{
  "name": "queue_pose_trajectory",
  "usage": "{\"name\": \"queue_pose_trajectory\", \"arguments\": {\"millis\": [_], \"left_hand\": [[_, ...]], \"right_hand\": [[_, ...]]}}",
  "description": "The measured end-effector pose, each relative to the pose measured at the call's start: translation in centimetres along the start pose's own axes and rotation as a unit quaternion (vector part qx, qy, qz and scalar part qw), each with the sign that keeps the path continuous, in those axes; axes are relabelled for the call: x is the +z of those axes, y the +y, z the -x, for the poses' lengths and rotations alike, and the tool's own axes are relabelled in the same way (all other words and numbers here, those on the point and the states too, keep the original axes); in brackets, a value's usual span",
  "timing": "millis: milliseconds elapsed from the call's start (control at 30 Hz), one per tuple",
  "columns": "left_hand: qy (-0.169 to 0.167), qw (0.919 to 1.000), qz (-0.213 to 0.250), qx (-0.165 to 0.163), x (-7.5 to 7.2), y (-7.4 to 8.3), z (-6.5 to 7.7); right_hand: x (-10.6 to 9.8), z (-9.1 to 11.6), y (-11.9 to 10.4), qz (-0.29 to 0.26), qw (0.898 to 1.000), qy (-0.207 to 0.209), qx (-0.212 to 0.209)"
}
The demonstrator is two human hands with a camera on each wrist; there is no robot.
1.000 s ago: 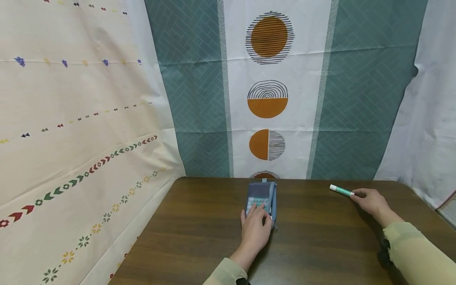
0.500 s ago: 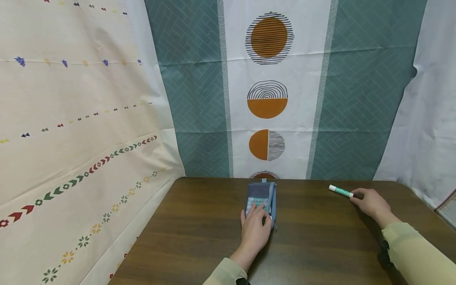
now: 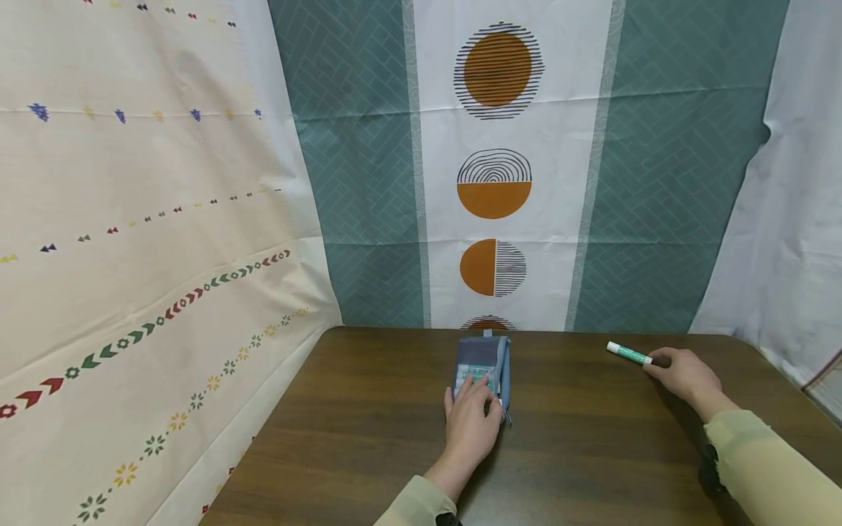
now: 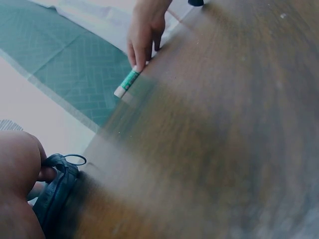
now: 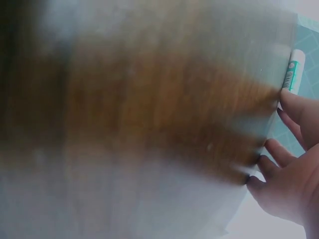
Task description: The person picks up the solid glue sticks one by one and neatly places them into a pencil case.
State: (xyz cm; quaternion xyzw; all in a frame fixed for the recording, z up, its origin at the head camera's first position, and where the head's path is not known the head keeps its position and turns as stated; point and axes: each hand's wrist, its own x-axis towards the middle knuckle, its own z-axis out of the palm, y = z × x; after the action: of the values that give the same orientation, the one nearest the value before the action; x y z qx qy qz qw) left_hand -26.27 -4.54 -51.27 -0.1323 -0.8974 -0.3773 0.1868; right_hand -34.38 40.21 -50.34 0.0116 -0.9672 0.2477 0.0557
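A small blue-grey zip pouch with a see-through panel lies on the wooden table, and something green and white shows behind the panel. My left hand rests over the pouch's near part, fingers spread on its front and thumb at its right side. In the left wrist view the pouch's dark edge and a zip-pull loop show beside that hand. On the far right, my right hand pinches one end of a green-and-white capped stick. Its white cap points left. The stick is partly hidden by the fingers in the right wrist view.
The brown wooden table ends at a far edge just beyond the pouch. Behind it hangs a green and white curtain with orange circles. A patterned cream cloth hangs at the left, a white cloth at the right.
My right hand and the stick have shifted very slightly to the left. The left hand and the pouch stay where they were.
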Motion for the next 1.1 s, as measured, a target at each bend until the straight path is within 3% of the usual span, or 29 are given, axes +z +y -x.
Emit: {"name": "queue_pose_trajectory", "arguments": {"millis": [600,800,1100], "left_hand": [[0.001,1.0,0.002,-0.003,-0.1,0.0,0.0],[-0.001,1.0,-0.001,-0.003,-0.1,0.0,0.0],[0.0,1.0,0.0,-0.002,-0.2,0.0,0.0]], "right_hand": [[-1.4,1.5,-2.2,0.024,1.0,0.01,0.003],[-0.9,1.5,-2.8,0.015,0.999,0.026,-0.016],[-0.1,1.4,-6.0,0.004,0.998,0.034,-0.052]]}}
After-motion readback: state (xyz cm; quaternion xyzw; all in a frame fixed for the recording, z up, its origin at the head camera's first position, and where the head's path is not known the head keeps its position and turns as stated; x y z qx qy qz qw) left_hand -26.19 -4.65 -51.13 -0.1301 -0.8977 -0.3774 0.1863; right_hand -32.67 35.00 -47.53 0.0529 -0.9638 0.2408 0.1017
